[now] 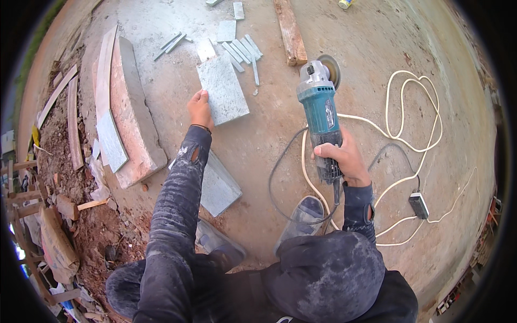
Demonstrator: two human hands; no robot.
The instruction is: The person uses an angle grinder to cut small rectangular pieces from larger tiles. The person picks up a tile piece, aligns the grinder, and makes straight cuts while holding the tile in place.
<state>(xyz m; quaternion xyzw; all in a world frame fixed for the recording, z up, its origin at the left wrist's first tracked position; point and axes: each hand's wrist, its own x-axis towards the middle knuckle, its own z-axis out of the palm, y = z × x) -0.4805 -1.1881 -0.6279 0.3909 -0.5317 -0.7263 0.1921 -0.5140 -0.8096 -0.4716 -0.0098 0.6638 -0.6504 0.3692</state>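
Note:
My left hand (201, 111) grips the left edge of a grey stone tile (223, 89), thumb on its top face and the other fingers out of sight. Wrapped round the body of a teal angle grinder (322, 107) is my right hand (346, 157). The grinder points away from me, its disc (330, 71) at the far end, apart from the tile. I cannot tell whether the disc is turning. Another grey stone tile (219, 185) lies on the ground below my left forearm, partly hidden by the sleeve.
Cut stone strips (240, 50) and small tile pieces lie beyond the held tile. A long masonry block (134, 118) with a thin board on it stands at left. A wooden beam (290, 32) lies ahead. Cream cable (396, 134) loops at right to a socket box (418, 205). My shoes (302, 215) are close by.

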